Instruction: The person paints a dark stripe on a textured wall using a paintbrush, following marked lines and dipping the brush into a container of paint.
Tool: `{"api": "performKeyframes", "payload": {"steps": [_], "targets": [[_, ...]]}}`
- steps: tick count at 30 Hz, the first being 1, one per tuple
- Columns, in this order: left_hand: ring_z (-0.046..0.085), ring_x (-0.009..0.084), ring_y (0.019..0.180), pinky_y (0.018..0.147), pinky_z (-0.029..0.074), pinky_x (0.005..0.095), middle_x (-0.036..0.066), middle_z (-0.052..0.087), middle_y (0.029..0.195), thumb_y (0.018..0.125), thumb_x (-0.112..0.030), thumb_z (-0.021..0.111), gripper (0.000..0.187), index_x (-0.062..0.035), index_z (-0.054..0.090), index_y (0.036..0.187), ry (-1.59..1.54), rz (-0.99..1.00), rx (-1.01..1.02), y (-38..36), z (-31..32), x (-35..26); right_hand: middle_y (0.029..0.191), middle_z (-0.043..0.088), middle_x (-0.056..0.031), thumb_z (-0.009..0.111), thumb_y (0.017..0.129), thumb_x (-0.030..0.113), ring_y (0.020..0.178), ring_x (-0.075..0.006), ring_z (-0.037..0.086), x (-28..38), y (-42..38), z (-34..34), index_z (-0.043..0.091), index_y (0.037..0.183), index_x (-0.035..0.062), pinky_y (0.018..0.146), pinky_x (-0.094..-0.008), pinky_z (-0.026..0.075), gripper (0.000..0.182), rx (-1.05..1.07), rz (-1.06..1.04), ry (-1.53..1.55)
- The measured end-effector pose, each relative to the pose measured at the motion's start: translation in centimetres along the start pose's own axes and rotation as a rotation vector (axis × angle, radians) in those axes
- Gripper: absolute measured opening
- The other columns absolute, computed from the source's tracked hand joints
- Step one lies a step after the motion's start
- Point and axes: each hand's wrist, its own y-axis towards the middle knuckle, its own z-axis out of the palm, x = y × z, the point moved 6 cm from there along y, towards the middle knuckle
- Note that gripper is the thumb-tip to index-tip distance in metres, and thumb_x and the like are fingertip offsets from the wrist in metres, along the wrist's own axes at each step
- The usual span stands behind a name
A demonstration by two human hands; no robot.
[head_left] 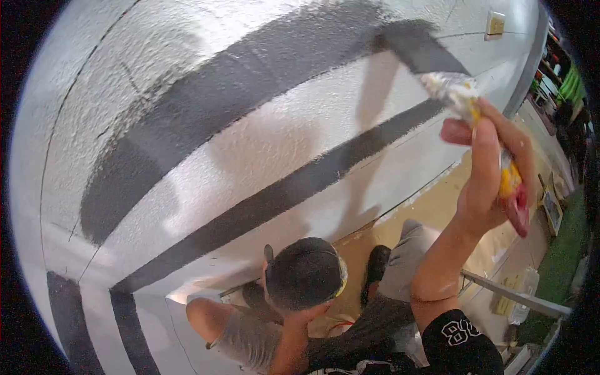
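Note:
My right hand (490, 165) is raised at the right, its fingers wrapped round the handle of a paintbrush (455, 92). Smears of white and yellow paint cover the brush, and its handle ends in red below my palm. The bristle end points up and left, overlapping the end of a dark grey painted patch (428, 53) on the white textured wall (300, 134). From that patch a broad grey curved band (231, 81) sweeps down to the left. A straighter grey stripe (306, 172) runs beneath it. My left hand is out of view.
Below me a person in a dark cap (306, 275) crouches close to the wall. A metal rail (515, 295) stands at the lower right. Brown covering (431, 194) lies along the wall's foot. A wall outlet (495, 25) sits at the upper right.

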Motion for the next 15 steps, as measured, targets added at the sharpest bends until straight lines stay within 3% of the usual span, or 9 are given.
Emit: {"api": "performKeyframes", "payload": {"steps": [2,3,4,6,8,11,13,14,15], "targets": [[0.055,0.0296,0.117,0.105,0.041,0.0446,0.017,0.054,0.129,0.051,-0.052,0.089,0.134,0.0069,0.016,0.146,0.003,0.038,-0.017,0.5,0.0,-1.0,0.079,0.071,-0.0094,0.072,0.075,0.001,0.065,-0.0152,0.069,1.6,-1.7,1.6,0.072,0.096,0.0001,0.062,-0.0261,0.055,0.021,0.152,-0.222,-0.206],[0.058,0.0284,0.113,0.103,0.044,0.0422,0.017,0.058,0.124,0.051,-0.051,0.090,0.128,0.0053,0.023,0.144,0.001,-0.062,-0.048,0.5,0.1,-1.7,0.072,0.070,-0.0066,0.073,0.070,0.002,0.061,-0.0160,0.069,2.8,-2.5,2.8,0.072,0.096,0.0019,0.059,-0.0249,0.054,0.027,0.232,-0.334,-0.215],[0.061,0.0272,0.110,0.100,0.046,0.0398,0.016,0.061,0.119,0.050,-0.050,0.090,0.123,0.0038,0.030,0.142,-0.003,-0.160,-0.078,0.6,0.1,-1.9,0.072,0.070,-0.0066,0.073,0.070,0.002,0.061,-0.0160,0.069,3.3,-2.7,3.5,0.072,0.096,0.0019,0.059,-0.0249,0.054,0.027,0.228,-0.334,-0.202],[0.062,0.0268,0.107,0.098,0.048,0.0391,0.017,0.062,0.118,0.050,-0.048,0.091,0.122,0.0053,0.031,0.142,-0.047,-0.153,-0.109,0.9,0.0,-2.5,0.068,0.069,-0.0041,0.074,0.065,0.001,0.055,-0.0145,0.066,4.6,-3.2,5.3,0.074,0.094,0.0043,0.055,-0.0237,0.052,0.029,0.416,-0.362,-0.052],[0.063,0.0264,0.105,0.095,0.050,0.0384,0.017,0.062,0.116,0.050,-0.046,0.092,0.122,0.0069,0.031,0.142,-0.097,-0.153,-0.149,1.1,-0.9,-2.5,0.067,0.068,-0.0040,0.074,0.066,0.008,0.050,-0.0151,0.061,5.5,-3.0,4.6,0.074,0.088,0.0063,0.050,-0.0269,0.050,0.022,0.437,-0.335,-0.093],[0.063,0.0271,0.107,0.096,0.050,0.0391,0.018,0.062,0.118,0.052,-0.044,0.092,0.120,0.0077,0.031,0.141,-0.016,-0.112,-0.144,1.6,-2.5,-1.7,0.071,0.067,-0.0103,0.070,0.072,0.010,0.053,-0.0184,0.062,5.8,-1.6,3.2,0.071,0.092,0.0010,0.054,-0.0272,0.050,0.022,0.729,-0.243,0.161],[0.063,0.0282,0.107,0.094,0.051,0.0391,0.020,0.061,0.119,0.055,-0.042,0.092,0.117,0.0078,0.031,0.142,0.209,0.084,-0.049,2.5,-2.7,-2.5,0.074,0.066,-0.0145,0.067,0.076,0.012,0.055,-0.0206,0.062,5.9,-2.0,3.5,0.068,0.095,-0.0025,0.056,-0.0274,0.050,0.025,0.945,-0.148,0.332],[0.063,0.0282,0.107,0.094,0.051,0.0391,0.020,0.061,0.119,0.055,-0.042,0.092,0.117,0.0078,0.031,0.142,0.214,0.054,-0.068,2.9,-2.8,-2.3,0.074,0.066,-0.0145,0.067,0.076,0.012,0.055,-0.0206,0.062,6.3,-3.2,4.0,0.068,0.095,-0.0025,0.056,-0.0274,0.050,0.025,0.974,-0.131,0.344],[0.063,0.0286,0.108,0.095,0.050,0.0386,0.021,0.060,0.121,0.056,-0.042,0.091,0.115,0.0078,0.032,0.141,0.159,0.110,-0.080,3.5,-2.9,-2.6,0.069,0.065,-0.0091,0.071,0.071,0.022,0.056,-0.0182,0.058,6.2,-4.0,4.5,0.070,0.084,0.0035,0.056,-0.0277,0.046,0.023,0.819,-0.034,0.215]]}}
